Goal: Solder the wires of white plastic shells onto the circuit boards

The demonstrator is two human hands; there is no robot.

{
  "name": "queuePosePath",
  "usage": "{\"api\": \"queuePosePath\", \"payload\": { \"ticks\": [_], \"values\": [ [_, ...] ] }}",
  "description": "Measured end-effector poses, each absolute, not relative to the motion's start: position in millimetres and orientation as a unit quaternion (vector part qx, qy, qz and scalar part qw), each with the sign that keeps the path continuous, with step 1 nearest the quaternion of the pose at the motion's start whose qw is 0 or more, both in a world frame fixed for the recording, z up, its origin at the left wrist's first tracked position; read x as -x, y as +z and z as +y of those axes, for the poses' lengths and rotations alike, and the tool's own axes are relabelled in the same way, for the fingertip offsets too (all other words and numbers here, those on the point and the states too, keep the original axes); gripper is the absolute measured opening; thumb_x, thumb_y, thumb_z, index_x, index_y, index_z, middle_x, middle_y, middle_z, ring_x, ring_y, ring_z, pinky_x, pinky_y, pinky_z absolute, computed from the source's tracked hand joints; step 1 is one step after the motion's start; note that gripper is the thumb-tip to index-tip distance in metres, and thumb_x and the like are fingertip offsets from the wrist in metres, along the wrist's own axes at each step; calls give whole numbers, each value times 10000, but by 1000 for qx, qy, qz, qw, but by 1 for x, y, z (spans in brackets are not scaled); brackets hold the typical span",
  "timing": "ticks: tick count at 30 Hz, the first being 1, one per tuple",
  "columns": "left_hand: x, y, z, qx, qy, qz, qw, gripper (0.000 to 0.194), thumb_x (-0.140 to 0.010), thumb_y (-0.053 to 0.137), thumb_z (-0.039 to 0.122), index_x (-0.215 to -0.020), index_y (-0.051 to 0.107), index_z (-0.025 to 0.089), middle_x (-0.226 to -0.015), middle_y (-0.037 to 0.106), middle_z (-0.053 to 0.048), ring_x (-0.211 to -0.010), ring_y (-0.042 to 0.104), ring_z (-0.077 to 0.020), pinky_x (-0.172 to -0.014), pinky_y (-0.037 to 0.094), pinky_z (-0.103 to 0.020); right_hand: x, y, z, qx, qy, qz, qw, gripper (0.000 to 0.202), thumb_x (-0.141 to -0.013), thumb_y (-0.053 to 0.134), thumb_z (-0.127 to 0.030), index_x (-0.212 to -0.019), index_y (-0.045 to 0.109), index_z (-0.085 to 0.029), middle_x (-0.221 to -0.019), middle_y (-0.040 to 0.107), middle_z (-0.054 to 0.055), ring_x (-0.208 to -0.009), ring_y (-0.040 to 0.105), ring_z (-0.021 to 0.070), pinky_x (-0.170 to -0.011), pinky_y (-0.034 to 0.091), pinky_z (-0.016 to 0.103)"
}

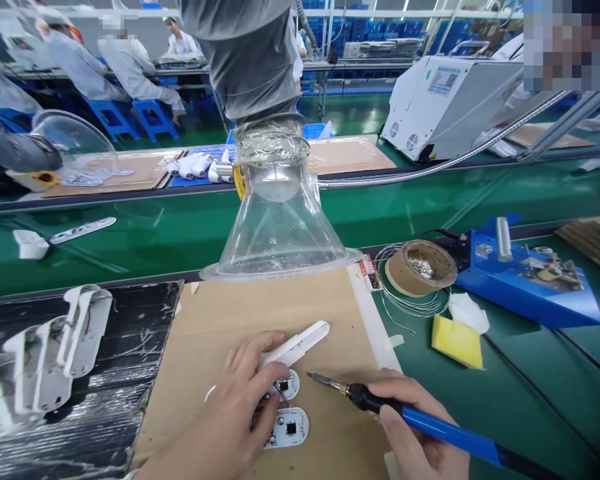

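My right hand [420, 427] is closed around the blue handle of a soldering iron [450, 433]. The iron's tip points left, just short of a small white circuit board [293, 385] with a black chip. My left hand [240, 407] curls over a long white plastic housing [300, 343], its fingers bent onto it and the small board. Thin red and black wires [283, 393] run out by the index finger and thumb. Below them, a second white circuit board [293, 428] lies on the cardboard [220, 307], partly under the thumb. What my left palm covers is hidden.
A clear fume hood [285, 233] hangs above the cardboard's far edge. On the left, several white housings [45, 360] rest on black wrap. At right are a solder wire roll [420, 267], yellow sponge [457, 341] and blue iron stand [530, 280]. Co-workers sit across the green line.
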State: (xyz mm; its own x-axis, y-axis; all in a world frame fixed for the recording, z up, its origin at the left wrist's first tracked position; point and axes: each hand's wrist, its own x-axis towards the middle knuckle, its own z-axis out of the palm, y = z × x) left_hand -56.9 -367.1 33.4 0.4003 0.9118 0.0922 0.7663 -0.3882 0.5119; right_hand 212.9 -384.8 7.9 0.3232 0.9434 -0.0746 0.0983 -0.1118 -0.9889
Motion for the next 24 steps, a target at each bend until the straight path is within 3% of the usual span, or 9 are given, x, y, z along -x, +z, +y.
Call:
{"api": "queuePosePath", "payload": {
  "ticks": [3,6,9,12,19,24],
  "values": [
    [65,49,-364,-823,157,492,236,347,-1033,520,106,-1264,682,306,-1671,508,-109,-1562,510,-317,-1166,593,-518,-212,10,-384,618,410,-424,520,375,-883,864,-611,-881,881,-236,-923,829,120,-425,493,126,-391,496,270],
    [67,62,-353,-827,144,478,260,252,-1071,565,172,-1203,729,309,-1680,533,-97,-1587,507,-325,-1153,614,-501,-211,12,-384,607,407,-437,525,358,-900,857,-594,-880,874,-237,-900,831,123,-440,542,146,-380,508,261],
    [64,67,-343,-840,139,454,264,200,-1056,591,154,-1042,740,287,-1685,548,-73,-1630,458,-329,-1152,617,-507,-210,13,-384,616,393,-432,529,365,-888,869,-601,-881,883,-236,-927,831,141,-633,734,237,-461,608,280],
    [60,67,-337,-846,141,439,266,225,-1031,587,100,-955,708,274,-1675,563,-56,-1651,429,-319,-1157,614,-501,-209,13,-386,631,379,-421,530,385,-873,873,-628,-866,889,-243,-967,831,147,-801,801,293,-580,678,316],
    [56,54,-342,-817,169,474,280,247,-1089,497,127,-992,679,262,-1598,584,-111,-1540,556,-286,-1100,637,-454,-212,9,-386,609,410,-419,535,328,-879,881,-574,-892,884,-246,-944,818,114,-572,679,190,-448,553,264],
    [55,40,-347,-796,187,499,286,265,-1115,461,159,-1009,678,267,-1589,560,-103,-1519,563,-265,-1136,612,-451,-212,7,-386,596,420,-419,541,273,-898,874,-533,-911,875,-260,-976,816,98,-636,711,198,-496,559,257]
  ]
}}
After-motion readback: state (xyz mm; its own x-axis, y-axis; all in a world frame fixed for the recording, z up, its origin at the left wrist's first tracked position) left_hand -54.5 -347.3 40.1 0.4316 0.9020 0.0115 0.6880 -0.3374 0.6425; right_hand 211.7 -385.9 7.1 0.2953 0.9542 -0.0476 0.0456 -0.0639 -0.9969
